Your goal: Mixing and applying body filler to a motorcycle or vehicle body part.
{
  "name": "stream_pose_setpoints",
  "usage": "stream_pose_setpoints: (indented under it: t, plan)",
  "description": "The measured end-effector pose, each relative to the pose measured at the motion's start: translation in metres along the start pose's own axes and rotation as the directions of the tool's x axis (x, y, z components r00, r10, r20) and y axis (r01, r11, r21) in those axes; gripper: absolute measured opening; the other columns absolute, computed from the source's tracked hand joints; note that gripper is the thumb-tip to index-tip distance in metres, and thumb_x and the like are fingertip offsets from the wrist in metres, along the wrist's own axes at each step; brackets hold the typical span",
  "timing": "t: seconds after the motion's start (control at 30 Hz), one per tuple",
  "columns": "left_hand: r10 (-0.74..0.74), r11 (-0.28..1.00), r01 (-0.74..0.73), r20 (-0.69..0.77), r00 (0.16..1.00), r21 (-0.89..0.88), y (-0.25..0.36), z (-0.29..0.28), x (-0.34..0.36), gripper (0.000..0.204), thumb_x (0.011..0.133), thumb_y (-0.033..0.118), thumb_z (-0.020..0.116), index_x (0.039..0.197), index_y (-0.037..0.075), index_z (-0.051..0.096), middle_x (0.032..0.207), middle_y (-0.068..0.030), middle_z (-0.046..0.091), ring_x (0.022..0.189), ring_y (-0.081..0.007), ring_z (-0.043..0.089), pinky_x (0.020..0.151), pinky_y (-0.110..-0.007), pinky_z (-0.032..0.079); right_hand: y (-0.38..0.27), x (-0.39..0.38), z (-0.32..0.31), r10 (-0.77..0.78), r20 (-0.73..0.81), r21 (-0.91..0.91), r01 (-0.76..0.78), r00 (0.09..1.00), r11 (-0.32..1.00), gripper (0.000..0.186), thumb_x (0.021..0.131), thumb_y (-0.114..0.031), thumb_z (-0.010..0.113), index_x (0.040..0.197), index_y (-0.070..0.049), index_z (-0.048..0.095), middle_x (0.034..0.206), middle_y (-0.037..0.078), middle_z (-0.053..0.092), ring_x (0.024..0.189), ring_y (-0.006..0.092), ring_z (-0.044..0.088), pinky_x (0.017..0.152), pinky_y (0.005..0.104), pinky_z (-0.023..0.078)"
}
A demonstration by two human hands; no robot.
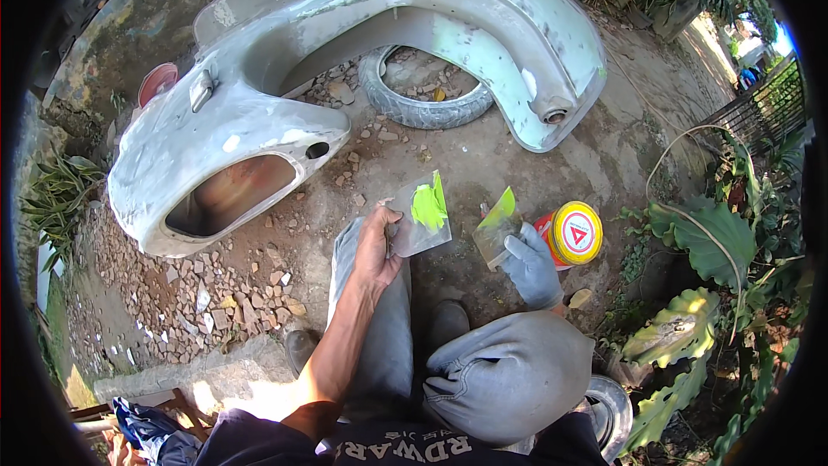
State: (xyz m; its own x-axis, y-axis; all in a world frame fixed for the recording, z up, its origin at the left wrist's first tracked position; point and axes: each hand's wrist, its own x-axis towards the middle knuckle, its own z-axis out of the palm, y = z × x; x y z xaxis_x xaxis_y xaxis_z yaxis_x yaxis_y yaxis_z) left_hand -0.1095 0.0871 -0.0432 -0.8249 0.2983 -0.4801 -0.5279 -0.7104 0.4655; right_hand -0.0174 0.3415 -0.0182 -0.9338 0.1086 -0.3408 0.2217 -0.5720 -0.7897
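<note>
My bare left hand (377, 244) grips the edge of a clear, flat square plate (420, 236) that carries a thick smear of bright green putty (429, 204). A grey glove covers my right hand (533, 267), which is closed on a putty spreader (492, 237). Green putty coats the spreader's upper corner. The two tools are a short gap apart, in front of my knees. Just right of the gloved hand stands a yellow and red tin (576, 234) with its round lid facing up. Beyond my hands lies a large grey scooter body shell (259, 129), patched with pale filler.
A tyre (424, 110) lies on the ground within the shell's curve. Broken stones (224, 302) are scattered at the left. Large-leaved plants (711, 242) and a thin hanging stem border the right side. A mossy wall (129, 43) stands behind at the far left.
</note>
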Motion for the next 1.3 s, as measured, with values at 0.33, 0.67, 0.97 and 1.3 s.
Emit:
stream_pose_setpoints:
  t: [0.33,0.67,0.97,1.3]
  plan:
    - [-0.005,0.999,0.000,-0.111,0.994,-0.042,-0.046,0.036,-0.024,0.005,0.095,0.011,0.061,0.098,0.009,0.058,0.084,-0.0016,0.062,0.070,-0.0134,0.064,0.062,-0.028,0.059,0.043,0.030,0.033,-0.665,0.274,-0.728,0.602,0.695,0.329,0.034,0.102,-0.005,0.059,0.134,0.001,0.066,0.132,0.017,0.071,0.125,0.0314,0.066,0.117,0.0442,0.043]
    - [0.164,0.986,-0.163,-0.039,0.986,0.038,-0.031,0.022,-0.016,0.015,0.099,0.008,0.062,0.114,0.007,0.058,0.103,-0.0052,0.068,0.087,-0.0155,0.070,0.073,-0.031,0.061,0.028,0.019,-0.021,-0.580,0.322,-0.925,0.378,0.748,-0.026,0.030,0.101,-0.007,0.058,0.128,0.000,0.068,0.120,0.019,0.073,0.113,0.0356,0.070,0.100,0.0455,0.052]
    - [0.331,0.828,-0.341,0.103,0.938,0.445,-0.034,0.035,-0.025,0.046,0.107,0.024,0.067,0.146,0.007,0.050,0.117,-0.0041,0.069,0.096,-0.0081,0.064,0.073,-0.023,0.052,0.015,0.002,0.017,-0.210,-0.215,-0.229,0.160,0.954,0.960,0.025,0.101,-0.005,0.062,0.123,0.004,0.069,0.103,0.007,0.074,0.090,0.0112,0.071,0.075,0.0259,0.057]
    - [0.301,0.357,-0.458,0.364,0.881,0.814,-0.027,0.032,-0.035,0.048,0.105,0.013,0.062,0.153,0.007,0.055,0.066,0.0037,0.055,0.059,-0.0056,0.042,0.055,-0.030,0.042,0.032,0.022,0.031,-0.075,-0.086,-0.016,0.074,0.993,0.997,0.028,0.102,-0.007,0.059,0.128,0.000,0.068,0.115,0.006,0.072,0.100,0.0130,0.071,0.085,0.0293,0.059]
